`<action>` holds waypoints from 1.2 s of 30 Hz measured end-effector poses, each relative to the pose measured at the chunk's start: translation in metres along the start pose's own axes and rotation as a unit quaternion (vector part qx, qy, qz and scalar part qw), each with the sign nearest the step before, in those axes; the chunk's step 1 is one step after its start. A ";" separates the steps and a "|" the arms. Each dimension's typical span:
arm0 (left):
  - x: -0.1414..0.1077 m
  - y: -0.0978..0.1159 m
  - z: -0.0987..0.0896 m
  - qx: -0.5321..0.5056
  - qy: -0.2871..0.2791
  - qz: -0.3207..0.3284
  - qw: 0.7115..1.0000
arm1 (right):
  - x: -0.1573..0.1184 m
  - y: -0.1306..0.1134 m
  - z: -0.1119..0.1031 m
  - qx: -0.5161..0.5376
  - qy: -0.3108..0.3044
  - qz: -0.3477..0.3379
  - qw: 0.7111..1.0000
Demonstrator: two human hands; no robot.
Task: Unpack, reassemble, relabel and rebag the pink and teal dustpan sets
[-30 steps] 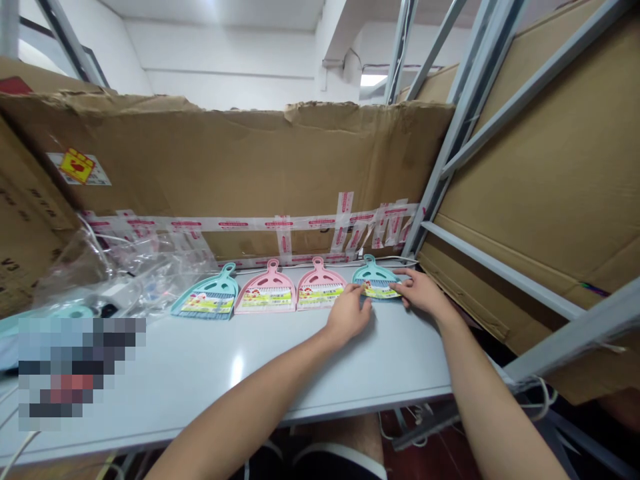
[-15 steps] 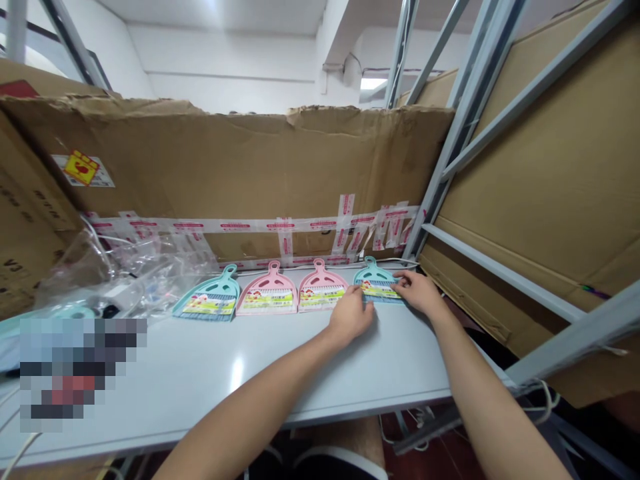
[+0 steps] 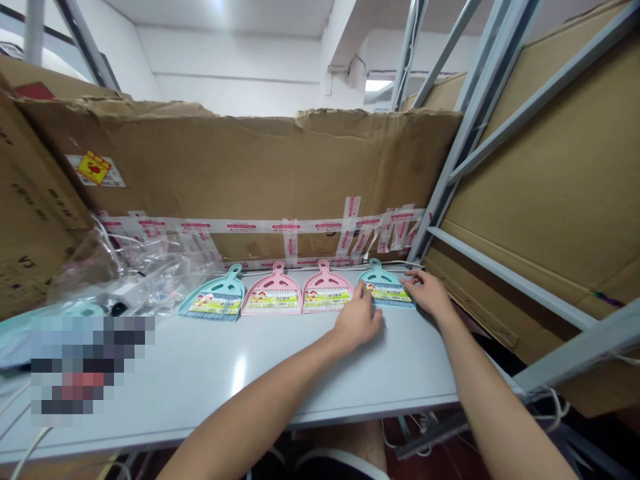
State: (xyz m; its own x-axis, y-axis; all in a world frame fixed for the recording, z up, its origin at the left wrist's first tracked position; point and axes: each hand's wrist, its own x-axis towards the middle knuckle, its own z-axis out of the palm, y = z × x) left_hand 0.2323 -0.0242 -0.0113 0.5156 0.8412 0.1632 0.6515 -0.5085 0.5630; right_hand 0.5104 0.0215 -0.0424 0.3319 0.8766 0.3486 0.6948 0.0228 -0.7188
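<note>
Dustpans (image 3: 273, 292), four, left hand (image 3: 357, 321), right hand (image 3: 428, 295)

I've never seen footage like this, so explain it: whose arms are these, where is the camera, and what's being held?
These are a person's own bare arms, filmed by one camera worn on their head, looking forward and down. On a pale grey table lie a teal dustpan, two pink dustpans and, rightmost, a second teal dustpan. The left hand and right hand touch that last dustpan's edges; it lies flat, not lifted. A clear plastic bag lies further left, before a taped cardboard sheet.
</note>
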 end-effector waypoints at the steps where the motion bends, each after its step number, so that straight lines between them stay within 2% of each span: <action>1: -0.005 0.004 -0.003 0.025 -0.015 0.006 1.000 | 0.001 0.002 0.000 0.011 0.013 0.003 1.000; 4: -0.023 0.017 -0.016 0.104 -0.064 0.051 0.991 | 0.002 0.007 0.001 0.016 0.050 0.003 0.999; 7: -0.046 0.025 -0.034 0.149 -0.080 0.126 0.978 | 0.002 0.010 0.002 0.011 0.073 -0.005 0.997; 9: -0.061 0.021 -0.050 0.164 -0.075 0.177 0.968 | 0.001 0.010 0.003 0.012 0.075 -0.019 0.997; 11: -0.074 0.006 -0.068 0.173 -0.056 0.216 0.959 | -0.001 0.009 0.004 0.007 0.073 -0.037 0.997; 13: -0.083 -0.021 -0.088 0.173 -0.033 0.250 0.952 | -0.004 0.005 0.006 0.001 0.072 -0.061 0.996; 16: -0.090 -0.079 -0.122 0.111 0.023 0.255 0.960 | -0.010 -0.012 0.014 0.000 0.087 -0.116 0.989; 19: -0.092 -0.141 -0.160 -0.018 0.135 0.184 0.973 | -0.014 -0.048 0.028 -0.015 0.090 -0.199 0.976; 21: -0.092 -0.174 -0.184 -0.155 0.205 0.088 0.962 | -0.011 -0.081 0.042 -0.030 0.066 -0.255 0.964; 22: -0.091 -0.188 -0.194 -0.244 0.238 0.036 0.939 | -0.009 -0.099 0.051 -0.034 0.048 -0.278 0.959; 23: -0.091 -0.199 -0.202 -0.332 0.269 -0.005 0.904 | -0.005 -0.117 0.060 -0.035 0.030 -0.294 0.955; 25: -0.090 -0.215 -0.213 -0.467 0.328 -0.063 0.819 | 0.001 -0.151 0.082 -0.030 0.017 -0.306 0.951; 28: -0.090 -0.229 -0.217 -0.562 0.427 -0.112 0.700 | 0.000 -0.187 0.116 0.004 0.041 -0.324 0.945; 31: -0.092 -0.236 -0.217 -0.627 0.472 -0.141 0.603 | -0.017 -0.198 0.142 0.025 0.044 -0.356 0.933; 33: -0.094 -0.240 -0.219 -0.660 0.473 -0.151 0.564 | -0.032 -0.196 0.148 0.008 0.013 -0.390 0.921; 36: -0.095 -0.244 -0.224 -0.686 0.460 -0.162 0.541 | -0.048 -0.186 0.145 -0.024 -0.016 -0.417 0.908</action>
State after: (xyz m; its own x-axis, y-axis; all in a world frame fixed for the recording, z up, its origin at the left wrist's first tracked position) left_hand -0.1008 0.0614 0.0175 -0.4076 0.9017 -0.1444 -0.7254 -0.2236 0.6510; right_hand 0.2727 0.0446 -0.0122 -0.3407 0.5771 0.7422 0.7233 0.6653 -0.1853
